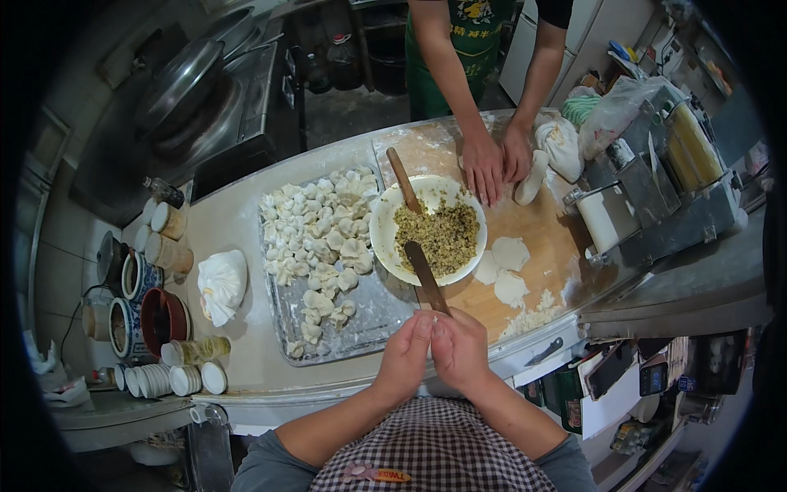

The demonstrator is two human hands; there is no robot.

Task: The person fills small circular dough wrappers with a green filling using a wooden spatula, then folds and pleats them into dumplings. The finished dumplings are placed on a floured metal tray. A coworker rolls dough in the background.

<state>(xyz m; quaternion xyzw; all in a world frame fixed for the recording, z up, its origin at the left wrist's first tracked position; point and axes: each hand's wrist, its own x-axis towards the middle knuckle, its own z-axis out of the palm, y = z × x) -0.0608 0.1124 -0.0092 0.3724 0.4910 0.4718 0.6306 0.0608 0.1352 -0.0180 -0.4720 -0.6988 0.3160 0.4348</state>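
Note:
My left hand [406, 350] and my right hand [458, 347] meet at the table's near edge, thumbs side by side, pressed around a small piece of pale dough that is mostly hidden by the fingers. A flat dark wooden spatula [424, 273] runs from the filling [439, 234] to just behind my hands; whether a finger touches it, I cannot tell. The filling lies in a white bowl [384, 206], with a second wooden handle [403, 178] leaning on its far side. Left of the bowl, many folded dumplings [326, 215] cover a metal tray [363, 335]. Round dough wrappers [510, 253] lie right of the bowl.
Across the table, a co-worker's hands [498, 160] press on the floured board beside a dough roll [532, 178]. A roller dough machine [652, 184] stands at right. A white bag [222, 286], jars [169, 221] and stacked small cups [147, 380] are at left. Loose flour crumbs [535, 317] lie near the front edge.

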